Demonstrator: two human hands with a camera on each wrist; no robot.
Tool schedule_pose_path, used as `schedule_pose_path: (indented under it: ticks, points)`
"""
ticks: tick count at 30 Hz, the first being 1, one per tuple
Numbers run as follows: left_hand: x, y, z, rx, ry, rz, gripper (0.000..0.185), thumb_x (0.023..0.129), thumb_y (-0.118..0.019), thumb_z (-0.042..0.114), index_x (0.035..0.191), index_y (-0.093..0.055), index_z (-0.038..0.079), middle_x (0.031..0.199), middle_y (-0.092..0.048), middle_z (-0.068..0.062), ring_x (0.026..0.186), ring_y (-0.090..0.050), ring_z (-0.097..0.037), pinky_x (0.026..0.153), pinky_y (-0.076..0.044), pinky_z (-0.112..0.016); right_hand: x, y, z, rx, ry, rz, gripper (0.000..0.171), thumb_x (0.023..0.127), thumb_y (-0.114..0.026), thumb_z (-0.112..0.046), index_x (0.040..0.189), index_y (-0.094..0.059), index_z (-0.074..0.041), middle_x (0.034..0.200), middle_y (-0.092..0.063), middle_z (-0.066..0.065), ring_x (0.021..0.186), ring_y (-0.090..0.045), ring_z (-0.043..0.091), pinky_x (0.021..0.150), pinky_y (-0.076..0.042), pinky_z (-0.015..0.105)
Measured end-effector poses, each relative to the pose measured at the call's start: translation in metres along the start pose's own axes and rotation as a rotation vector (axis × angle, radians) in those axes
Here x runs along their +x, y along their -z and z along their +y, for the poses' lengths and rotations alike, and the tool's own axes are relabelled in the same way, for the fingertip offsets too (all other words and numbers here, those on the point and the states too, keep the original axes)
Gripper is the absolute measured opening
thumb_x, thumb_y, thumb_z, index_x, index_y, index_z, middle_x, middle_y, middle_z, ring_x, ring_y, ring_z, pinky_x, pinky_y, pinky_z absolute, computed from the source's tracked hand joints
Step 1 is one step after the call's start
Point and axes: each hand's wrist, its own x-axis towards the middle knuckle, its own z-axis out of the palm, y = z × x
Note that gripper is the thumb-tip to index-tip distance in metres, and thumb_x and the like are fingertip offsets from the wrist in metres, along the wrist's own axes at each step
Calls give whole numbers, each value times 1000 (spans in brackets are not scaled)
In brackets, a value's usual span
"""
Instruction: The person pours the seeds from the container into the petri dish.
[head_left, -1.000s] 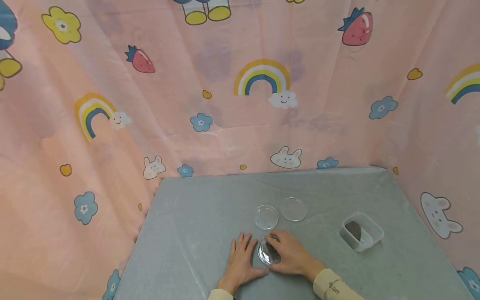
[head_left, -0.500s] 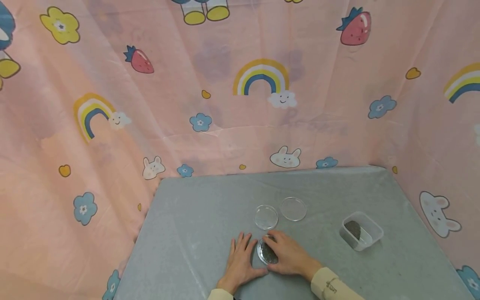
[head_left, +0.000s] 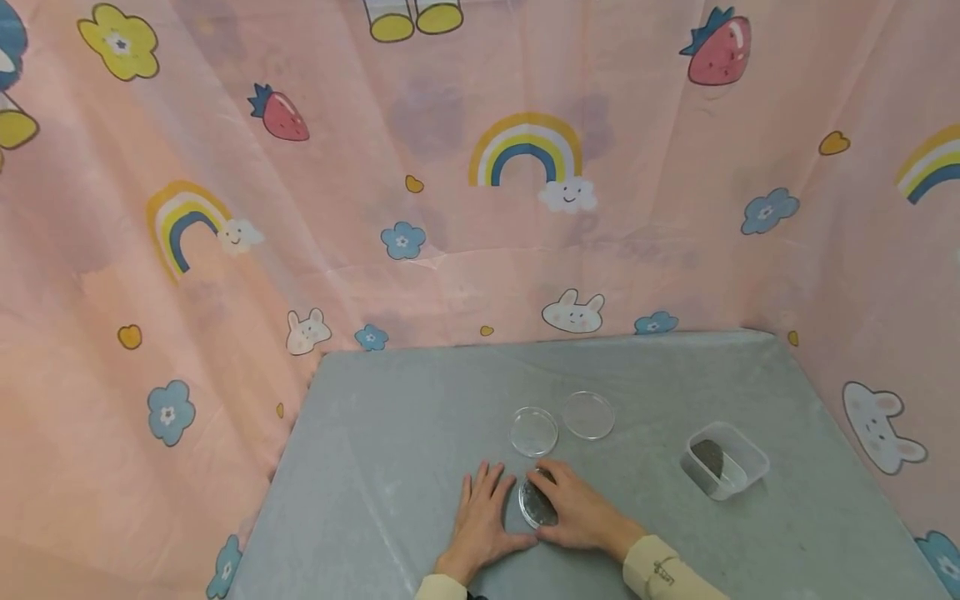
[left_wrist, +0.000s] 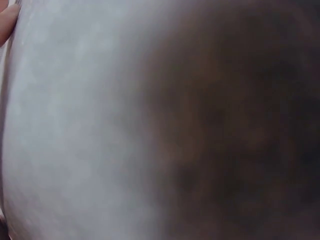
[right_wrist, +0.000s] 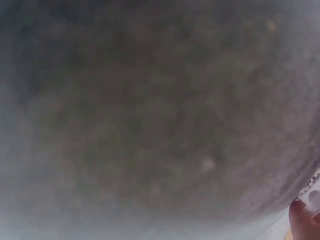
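Near dish: the round clear dish (head_left: 522, 507) sits on the counter (head_left: 390, 467) at the near side, between the two hands, with dark grains (head_left: 537, 505) showing in it.
Right hand: the right hand (head_left: 588, 512) grips the near dish from the right, fingers bent over its far edge and thumb at its near edge.
Left hand: the left hand (head_left: 480, 521) lies just left of the dish, fingers spread and thumb reaching right; I cannot tell whether it touches the rim.
Far dishes: two more clear round pieces, the left one (head_left: 534, 432) and the right one (head_left: 588, 415), lie side by side beyond the hands; whether either is a lid is unclear.
Box: the clear plastic box (head_left: 742, 454) stands well to the right, with a dark heap (head_left: 707, 457) at its left end.
Done so far: the near dish already has grains in it, and seems to be in the middle of being handled.
Left over: the box holds more dark stuff; no grains show in the far pieces.
Hidden: the right hand covers the dish's right part, so a cover on it cannot be ruled out.
Hard to see: both wrist views are mostly blur, with a fingertip at the edge of each.
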Motion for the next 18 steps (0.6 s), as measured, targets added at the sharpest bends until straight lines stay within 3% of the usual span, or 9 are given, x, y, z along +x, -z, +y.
schedule_pose_path:
  ticks: [7, 18]
  points:
    - [0, 1, -2, 2, -5, 7, 92, 63, -76, 71, 133, -55, 15, 146, -45, -9, 141, -33, -35, 109, -27, -59, 1, 0, -1, 38, -56, -79, 77, 79, -76, -44, 140, -50, -5, 139, -42, 15, 129, -42, 30, 101, -44, 49]
    - [1, 5, 1, -4, 0, -19, 90, 64, -77, 69, 134, -55, 15, 146, -45, -9, 141, -33, -36, 111, -26, -59, -1, 2, 0, 81, -66, -94, 76, 81, -75, -41, 141, -48, -4, 140, -41, 16, 130, -40, 32, 102, -42, 52]
